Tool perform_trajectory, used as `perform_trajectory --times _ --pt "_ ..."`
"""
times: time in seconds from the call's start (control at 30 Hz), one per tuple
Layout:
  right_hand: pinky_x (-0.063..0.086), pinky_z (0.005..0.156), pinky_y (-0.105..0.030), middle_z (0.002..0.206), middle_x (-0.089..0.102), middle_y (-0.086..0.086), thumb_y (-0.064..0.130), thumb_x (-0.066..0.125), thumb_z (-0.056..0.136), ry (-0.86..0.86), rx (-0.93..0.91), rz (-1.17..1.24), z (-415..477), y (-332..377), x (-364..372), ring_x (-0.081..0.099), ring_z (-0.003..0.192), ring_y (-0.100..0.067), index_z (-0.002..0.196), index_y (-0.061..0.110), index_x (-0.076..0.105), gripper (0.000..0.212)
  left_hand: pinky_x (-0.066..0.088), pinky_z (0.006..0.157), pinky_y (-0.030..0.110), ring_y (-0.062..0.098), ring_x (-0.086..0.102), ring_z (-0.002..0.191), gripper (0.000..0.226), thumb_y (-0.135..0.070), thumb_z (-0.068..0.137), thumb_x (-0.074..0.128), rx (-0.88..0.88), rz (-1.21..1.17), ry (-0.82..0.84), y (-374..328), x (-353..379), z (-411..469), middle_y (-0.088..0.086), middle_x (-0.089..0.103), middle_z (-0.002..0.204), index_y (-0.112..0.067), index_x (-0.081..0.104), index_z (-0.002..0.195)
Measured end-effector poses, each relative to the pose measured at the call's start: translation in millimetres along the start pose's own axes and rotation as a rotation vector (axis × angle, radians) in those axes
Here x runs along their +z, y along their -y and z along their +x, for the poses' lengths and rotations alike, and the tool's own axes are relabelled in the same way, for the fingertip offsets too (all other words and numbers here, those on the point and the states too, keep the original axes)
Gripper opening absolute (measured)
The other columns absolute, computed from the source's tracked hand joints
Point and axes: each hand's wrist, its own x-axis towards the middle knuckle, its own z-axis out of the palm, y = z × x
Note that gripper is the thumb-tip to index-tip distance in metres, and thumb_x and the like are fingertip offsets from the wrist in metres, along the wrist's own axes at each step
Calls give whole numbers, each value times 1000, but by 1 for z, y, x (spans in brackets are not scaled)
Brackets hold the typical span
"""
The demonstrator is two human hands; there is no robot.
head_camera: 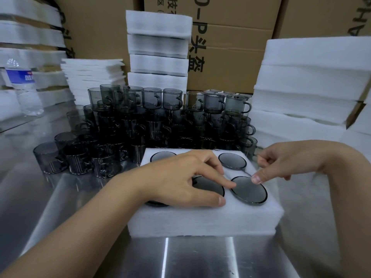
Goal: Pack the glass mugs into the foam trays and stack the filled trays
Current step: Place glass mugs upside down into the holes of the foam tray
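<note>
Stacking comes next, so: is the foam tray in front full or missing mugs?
Cannot tell fully. Each visible slot in the foam tray holds a dark mug, but the left hand covers part of the tray.

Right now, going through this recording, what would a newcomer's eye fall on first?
The big heap of smoky grey glass mugs, stacked in tiers across the middle of the shiny steel table. In front of it, a white foam tray holds four mugs, with the left hand resting on it and the right hand touching the near-right mug. Tall stacks of white foam trays flank the scene.
</note>
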Motion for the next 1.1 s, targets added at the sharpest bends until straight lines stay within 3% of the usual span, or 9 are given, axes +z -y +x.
perform_trajectory --times 0.1,0.23,0.33,0.43,0.5,0.67,0.8,0.97,1.1 --pt "40 55 -23 54 35 9 56 77 50 -10 3 9 0 -1 1 33 54 -11 60 22 40 51 34 86 8 -10 43 108 33 -33 85 69 7 -7 2 2 0 1 -21 47 118 -41 66 116" --pt "40 55 -22 53 36 11 56 81 51 -7 -8 21 0 -1 0 34 53 -10 52 26 43 49 38 89 10 -11 50 106 31 -36 83 70 -1 -60 -45 8 -5 1 -24 54 115 -40 67 113" --pt "40 55 -22 54 37 11 54 78 51 -9 -29 25 -1 -1 0 35 54 -10 55 24 42 47 39 88 10 -8 55 104 21 -28 85 69 -14 -49 -389 19 -15 4 -20 61 110 -34 71 105" --pt "42 58 -25 56 37 9 58 75 55 -23 -48 36 -2 3 2 36 57 -11 59 23 42 48 36 84 14 5 52 94 24 -21 86 66 -131 127 -812 39 -30 5 -11 62 111 -27 70 109" --pt "43 60 -26 56 38 9 64 70 56 -58 -59 43 -2 7 3 37 56 -11 59 22 42 50 32 86 20 10 45 100 30 -22 88 63 -279 288 -930 55 -36 2 -9 61 116 -26 65 118" --pt "36 53 -22 51 36 11 69 65 60 -190 -115 61 6 26 12 36 50 -8 52 24 41 51 36 91 27 17 39 117 40 -20 91 60 -410 408 -890 85 -36 -1 -8 59 129 -24 57 130" --pt "26 48 -22 43 32 12 51 68 79 -408 -175 52 18 38 26 29 41 -5 51 20 37 51 35 94 30 22 40 116 40 -17 92 59 -399 489 -837 94 -36 -2 -3 58 131 -19 56 132" --pt "27 40 -13 39 37 11 44 68 82 -575 -219 37 25 46 34 34 36 -5 53 17 38 49 34 92 28 23 41 108 44 -16 89 64 -341 537 -822 96 -35 -2 1 59 119 -17 56 132" --pt "29 39 -12 38 37 12 42 68 83 -608 -239 59 24 46 34 34 36 -5 54 17 39 48 31 89 24 20 41 105 43 -17 89 65 -316 535 -820 97 -34 -1 0 57 112 -18 57 131"
